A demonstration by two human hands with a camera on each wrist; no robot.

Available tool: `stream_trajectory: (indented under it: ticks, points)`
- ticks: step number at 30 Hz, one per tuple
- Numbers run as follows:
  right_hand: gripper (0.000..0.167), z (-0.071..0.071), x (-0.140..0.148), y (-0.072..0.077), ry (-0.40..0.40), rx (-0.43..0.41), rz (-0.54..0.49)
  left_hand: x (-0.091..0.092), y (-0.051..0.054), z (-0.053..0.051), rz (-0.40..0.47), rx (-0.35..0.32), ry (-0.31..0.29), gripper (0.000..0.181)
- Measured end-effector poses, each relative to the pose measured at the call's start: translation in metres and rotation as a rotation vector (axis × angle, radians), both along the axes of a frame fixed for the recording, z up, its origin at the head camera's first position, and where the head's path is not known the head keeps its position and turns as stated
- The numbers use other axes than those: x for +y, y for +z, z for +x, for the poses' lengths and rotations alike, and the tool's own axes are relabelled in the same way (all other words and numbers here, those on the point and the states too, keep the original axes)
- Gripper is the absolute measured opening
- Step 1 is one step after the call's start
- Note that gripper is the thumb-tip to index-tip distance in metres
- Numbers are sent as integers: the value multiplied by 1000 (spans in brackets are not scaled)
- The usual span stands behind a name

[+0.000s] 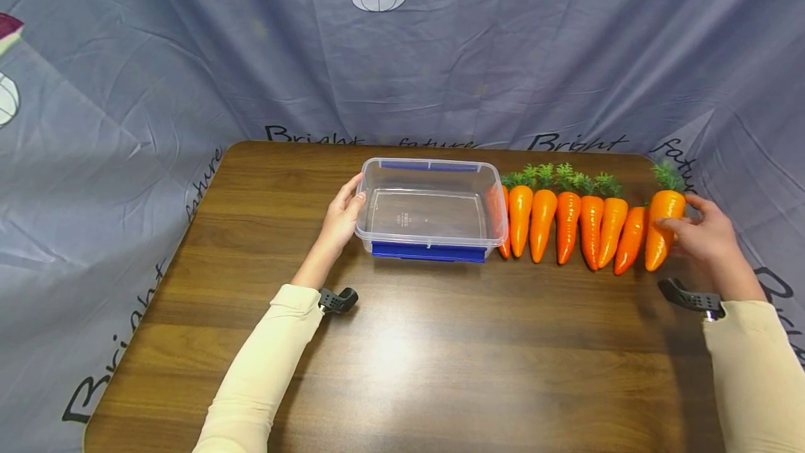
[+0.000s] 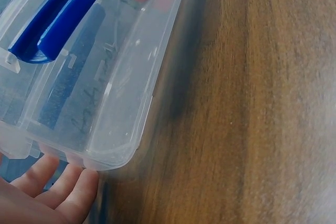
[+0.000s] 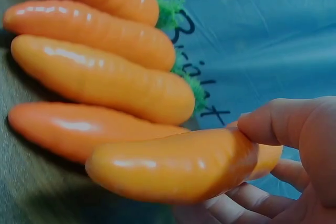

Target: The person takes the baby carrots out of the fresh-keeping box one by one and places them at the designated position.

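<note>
A clear plastic container [image 1: 428, 240] with blue clips, lidless, stands near the middle of the table's far part. My left hand [image 1: 344, 214] grips its left end, thumb at the rim; in the left wrist view the fingers [image 2: 79, 190] press the outside of the end wall. At the far right, my right hand [image 1: 709, 233] holds an orange toy carrot [image 1: 665, 212] between thumb and fingers, green leaves up. In the right wrist view the held carrot [image 3: 168, 169] overlaps a redder carrot [image 3: 68, 124] lying beside it.
Several more toy carrots [image 1: 568, 226] lie in a row right of the container, tips toward me; the leftmost is partly behind the container's wall. The wooden table [image 1: 440, 355] meets a grey-blue curtain [image 1: 402, 75] at its back edge.
</note>
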State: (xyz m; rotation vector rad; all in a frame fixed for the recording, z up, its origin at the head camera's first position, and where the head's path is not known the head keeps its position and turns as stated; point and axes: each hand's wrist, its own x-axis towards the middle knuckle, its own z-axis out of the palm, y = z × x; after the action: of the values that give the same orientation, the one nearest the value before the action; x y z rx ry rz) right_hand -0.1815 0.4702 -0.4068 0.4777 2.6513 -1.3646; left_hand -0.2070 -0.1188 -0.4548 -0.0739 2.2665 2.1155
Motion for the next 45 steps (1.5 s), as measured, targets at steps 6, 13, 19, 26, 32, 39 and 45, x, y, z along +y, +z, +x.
stream_trajectory:
  ticks: [6,13,19,26,32,39,45]
  points:
    - [85,2,9,-11,-7,-21,27,-1,1,2,-18,-4,-7,50]
    - [84,3,16,-22,-13,-24,22,-1,1,2,1,3,-8,50]
    - [84,3,20,-26,-24,-43,49,-1,1,2,2,1,-5,50]
    - [83,2,22,-28,-18,-82,92,0,3,3,0,-12,-10,50]
    - [84,2,23,-27,-11,-107,109,0,3,3,2,3,-10,50]
    - [85,4,25,-26,-12,-119,108,1,4,2,14,22,-11,50]
    - [82,4,25,-25,-29,-138,131,0,5,2,-6,23,-11,49]
